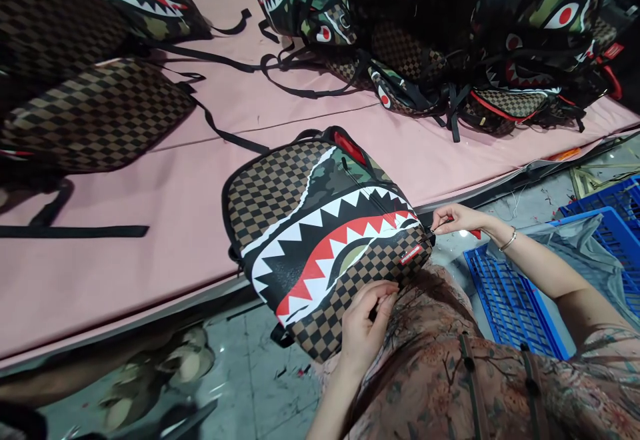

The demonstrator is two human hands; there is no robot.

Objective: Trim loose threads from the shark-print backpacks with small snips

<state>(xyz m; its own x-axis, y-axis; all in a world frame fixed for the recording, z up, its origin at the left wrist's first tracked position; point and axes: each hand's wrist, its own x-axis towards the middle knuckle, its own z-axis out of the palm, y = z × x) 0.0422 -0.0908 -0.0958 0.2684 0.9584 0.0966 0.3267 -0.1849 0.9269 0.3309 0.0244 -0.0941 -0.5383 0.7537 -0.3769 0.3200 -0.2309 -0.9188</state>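
A backpack (320, 240) with a brown-and-black check, a camouflage patch and a printed shark mouth lies tilted across the pink table's edge and the person's lap. My left hand (367, 323) is at its lower edge, thumb and fingers pinched together; whatever is between them is too small to make out. At the backpack's right corner, beside a short black strap, my right hand (453, 220) is closed with fingertips together. Something small and red shows in and beside that hand, its shape unclear. The backpack's top opening shows a red lining.
The pink table (200, 193) bears more checked bags (100, 117) at left and a heap of shark-print bags (410, 47) at the back right, with loose black straps between. Blue plastic crates (520, 300) stand on the floor at right. Another person's feet (190, 360) show below the table.
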